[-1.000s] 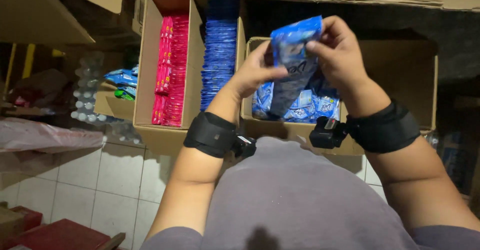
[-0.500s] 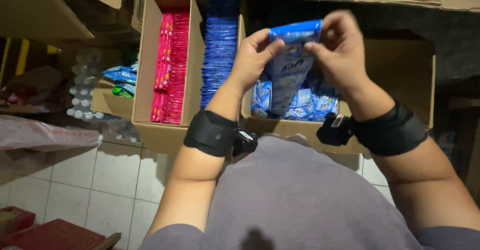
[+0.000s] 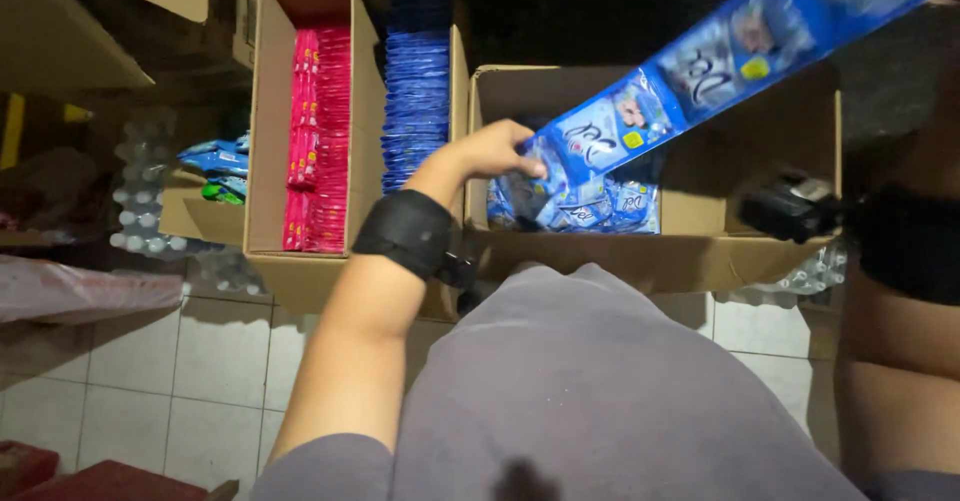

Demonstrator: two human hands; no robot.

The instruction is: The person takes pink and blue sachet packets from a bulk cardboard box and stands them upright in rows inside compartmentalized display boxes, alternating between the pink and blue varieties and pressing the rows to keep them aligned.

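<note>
Currently stretched taut — strip point(image 3: 700, 61) of joined blue sachets, running diagonally from the lower left to the upper right corner of the head view. Lower end pinched by left hand point(image 3: 490, 151), fingers point(image 3: 528, 166) closed on the bottom sachet, just above the open box point(image 3: 800, 251). Upper end leaves the frame at top right; right hand out of view, so its grip cannot be told. Only the right forearm visible at the right edge, wearing a black wristband point(image 3: 905, 241) with a small black device point(image 3: 790, 206) attached.

Loose pile of blue sachets point(image 3: 580, 206) lying in the left part of the box, directly beneath the strip's lower end and partly hidden by the left hand. Right part of the box in shadow.

Left wrist wrapped in a black band point(image 3: 408, 236), held over the box's left front corner.

Left of the box, touching it — taller carton point(image 3: 265, 161) with two upright stacks: red packs point(image 3: 320, 141) on the left, blue packs point(image 3: 415, 91) on the right, side by side. Further left, a low tray point(image 3: 190, 221) with blue and green packets point(image 3: 215, 166), beside wrapped plastic bottles point(image 3: 140, 196).

Below, white tiled floor point(image 3: 180, 381); grey garment point(image 3: 590, 401) filling the lower centre.
</note>
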